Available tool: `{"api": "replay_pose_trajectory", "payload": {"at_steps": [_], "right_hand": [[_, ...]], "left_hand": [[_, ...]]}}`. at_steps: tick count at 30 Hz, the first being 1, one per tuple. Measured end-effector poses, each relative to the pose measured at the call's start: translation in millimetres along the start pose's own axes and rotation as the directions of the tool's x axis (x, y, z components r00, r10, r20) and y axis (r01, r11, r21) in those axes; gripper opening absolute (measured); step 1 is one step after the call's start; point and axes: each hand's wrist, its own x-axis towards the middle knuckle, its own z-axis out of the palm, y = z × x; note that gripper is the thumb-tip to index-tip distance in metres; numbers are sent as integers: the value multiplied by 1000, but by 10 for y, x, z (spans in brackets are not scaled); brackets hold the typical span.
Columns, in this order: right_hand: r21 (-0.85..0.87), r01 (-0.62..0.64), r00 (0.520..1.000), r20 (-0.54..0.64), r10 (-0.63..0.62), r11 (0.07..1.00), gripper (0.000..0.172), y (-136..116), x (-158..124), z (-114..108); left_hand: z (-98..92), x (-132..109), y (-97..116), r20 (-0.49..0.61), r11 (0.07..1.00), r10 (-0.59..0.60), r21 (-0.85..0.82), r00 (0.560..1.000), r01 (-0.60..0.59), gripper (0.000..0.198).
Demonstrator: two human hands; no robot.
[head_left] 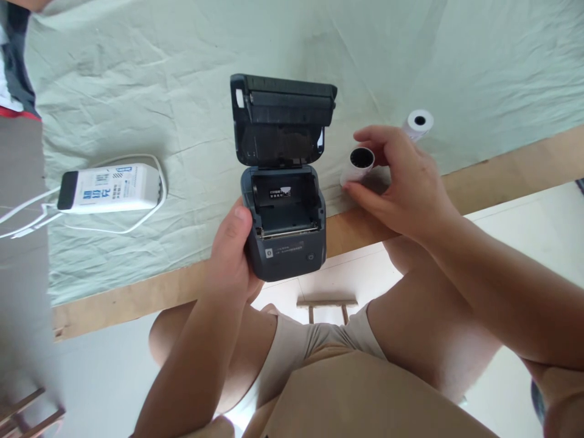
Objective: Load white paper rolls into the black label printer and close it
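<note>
My left hand (pixel 232 243) holds a dark portable label printer (pixel 289 225) by its left side, over the table's front edge. The printer's lid (pixel 283 118) is flipped up, so its bare paper bay and a small printed sticker inside show. My right hand (pixel 406 182) is at a small white paper roll (pixel 358 167) with a dark core, which stands on the cloth. Thumb and fingers are apart around the roll, the thumb tip by its base; whether they touch it is unclear. Behind that hand stands another white paper roll (pixel 418 123), partly covered by my knuckles.
A pale green cloth (pixel 182 73) covers the table, with a bare wooden edge (pixel 137 304) towards me. On the left lies a white charger box or power strip (pixel 109 187) with white cables. Part of another person (pixel 18 61) shows at the upper left. A wooden stool (pixel 326 303) is below.
</note>
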Motion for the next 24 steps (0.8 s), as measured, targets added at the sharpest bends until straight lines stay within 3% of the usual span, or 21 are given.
{"api": "replay_pose_trajectory", "payload": {"at_steps": [6,9,11,13,16,19,22,24], "right_hand": [[-82,104,989,-95,-112,991,44,-102,-61,-78],[-270,195,931,-251,-264,943,31,-141,-64,-249],[-388,195,893,-309,-327,901,33,-82,-30,-356],[-417,129,913,-303,-271,900,42,44,27,-403],[-382,-23,968,-240,-75,924,51,267,111,-359],[-305,-134,977,-198,74,943,55,396,136,-297],[-121,-153,974,-186,129,981,76,417,98,-304],[-74,-108,986,-135,98,991,74,417,72,-328]], "left_hand": [[17,-6,27,-7,999,-5,47,1000,5,44],[15,-11,26,-22,999,-2,47,1000,3,44],[10,-9,23,-24,999,0,52,1000,1,47],[9,-7,21,-35,999,-12,51,999,14,49],[24,-6,24,-43,1000,-20,17,999,21,40],[52,-6,33,-25,1000,-8,-16,1000,8,36],[59,-3,43,23,1000,-20,-6,1000,20,39],[45,-2,48,54,999,-39,1,998,39,43]]}}
